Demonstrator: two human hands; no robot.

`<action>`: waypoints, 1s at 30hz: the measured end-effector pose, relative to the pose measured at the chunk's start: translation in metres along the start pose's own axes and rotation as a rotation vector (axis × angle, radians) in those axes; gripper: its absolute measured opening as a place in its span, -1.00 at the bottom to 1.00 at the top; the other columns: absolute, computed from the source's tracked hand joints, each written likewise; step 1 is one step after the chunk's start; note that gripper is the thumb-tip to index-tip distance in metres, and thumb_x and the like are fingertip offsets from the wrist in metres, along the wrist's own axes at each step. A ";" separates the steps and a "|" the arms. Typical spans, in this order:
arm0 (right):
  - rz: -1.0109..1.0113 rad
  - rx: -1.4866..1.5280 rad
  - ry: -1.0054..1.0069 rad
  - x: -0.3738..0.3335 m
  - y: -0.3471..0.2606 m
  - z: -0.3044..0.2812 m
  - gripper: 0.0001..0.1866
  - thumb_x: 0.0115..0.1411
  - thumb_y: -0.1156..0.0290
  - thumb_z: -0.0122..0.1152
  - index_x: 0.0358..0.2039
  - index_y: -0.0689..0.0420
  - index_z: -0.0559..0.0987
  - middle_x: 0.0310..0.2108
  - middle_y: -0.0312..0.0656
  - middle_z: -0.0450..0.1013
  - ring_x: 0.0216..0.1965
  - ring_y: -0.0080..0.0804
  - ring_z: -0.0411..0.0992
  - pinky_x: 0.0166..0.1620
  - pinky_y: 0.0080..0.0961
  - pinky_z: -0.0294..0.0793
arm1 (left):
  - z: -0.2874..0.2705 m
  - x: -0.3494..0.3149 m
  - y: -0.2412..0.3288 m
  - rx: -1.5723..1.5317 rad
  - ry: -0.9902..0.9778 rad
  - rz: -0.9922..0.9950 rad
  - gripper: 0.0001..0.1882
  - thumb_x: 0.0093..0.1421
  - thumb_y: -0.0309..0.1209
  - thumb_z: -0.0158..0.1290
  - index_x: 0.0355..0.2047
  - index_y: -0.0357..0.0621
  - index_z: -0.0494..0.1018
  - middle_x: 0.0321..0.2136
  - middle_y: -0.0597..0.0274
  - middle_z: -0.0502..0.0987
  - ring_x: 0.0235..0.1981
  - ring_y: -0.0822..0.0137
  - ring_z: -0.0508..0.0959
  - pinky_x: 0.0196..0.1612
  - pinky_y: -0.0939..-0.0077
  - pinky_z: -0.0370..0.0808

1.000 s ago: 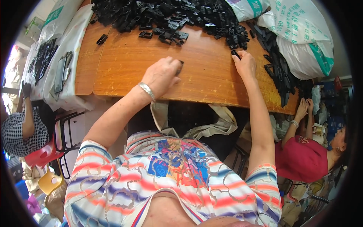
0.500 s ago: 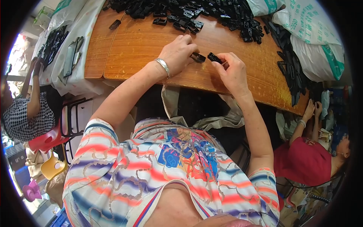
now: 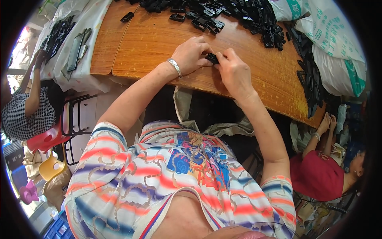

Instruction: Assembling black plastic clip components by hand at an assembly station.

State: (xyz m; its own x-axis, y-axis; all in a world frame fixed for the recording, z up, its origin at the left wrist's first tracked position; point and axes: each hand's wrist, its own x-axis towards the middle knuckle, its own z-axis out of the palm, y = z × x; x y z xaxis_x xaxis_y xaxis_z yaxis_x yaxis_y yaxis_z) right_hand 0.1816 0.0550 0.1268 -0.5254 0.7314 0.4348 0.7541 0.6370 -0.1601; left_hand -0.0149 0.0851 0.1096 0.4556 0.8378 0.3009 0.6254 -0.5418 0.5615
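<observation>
Left hand (image 3: 193,55) and right hand (image 3: 234,73) are both gripping one small black plastic clip (image 3: 212,58), pressing it together. A large heap of loose black plastic parts (image 3: 234,16) is lying unprocessed on the wooden table (image 3: 151,44); no finished pieces are showing.

Packages only: two white woven sacks with green print at 1–2 o'clock, one (image 3: 288,8) at the table's far edge, a bigger one (image 3: 338,47) slumped just right of it. White plastic bags (image 3: 89,24) at 10–11 o'clock, off the table's left end, with black parts on them. No screens or signs.
</observation>
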 end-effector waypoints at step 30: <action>0.089 0.218 -0.068 -0.094 -0.057 -0.029 -0.61 -0.01 0.51 0.35 -0.12 0.13 0.53 -0.28 -0.11 0.41 -0.30 -0.09 0.51 -0.32 -0.27 0.55 | -0.016 0.001 -0.028 -0.097 0.240 -0.090 -0.86 0.15 -0.44 0.18 -0.28 -0.22 0.55 -0.31 0.06 0.51 -0.22 0.10 0.54 -0.09 0.31 0.50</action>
State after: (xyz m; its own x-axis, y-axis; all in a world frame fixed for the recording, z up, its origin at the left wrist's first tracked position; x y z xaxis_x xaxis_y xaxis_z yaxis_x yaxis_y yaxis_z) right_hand 0.1993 -0.0571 0.1210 -0.4913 0.7970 0.3512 0.6997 0.6013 -0.3859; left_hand -0.0419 0.1025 0.1067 0.2304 0.8806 0.4141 0.5878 -0.4651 0.6620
